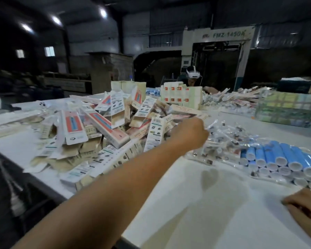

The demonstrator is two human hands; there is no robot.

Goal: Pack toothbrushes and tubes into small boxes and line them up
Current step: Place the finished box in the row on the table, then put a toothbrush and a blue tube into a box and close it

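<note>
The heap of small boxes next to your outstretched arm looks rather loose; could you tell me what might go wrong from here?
1. The left hand reaches past the heap of small boxes; its forearm could nudge tilted boxes off the table edge.
2. The wrapped toothbrushes lie tangled, so pulling one may drag others.
3. The stacked blue tubes could roll if bumped.

Empty flat boxes (90,133) are lying heaped on the counter (214,203), beside bagged toothbrushes (228,141) and stacked blue, white-capped tubes (284,159).
</note>
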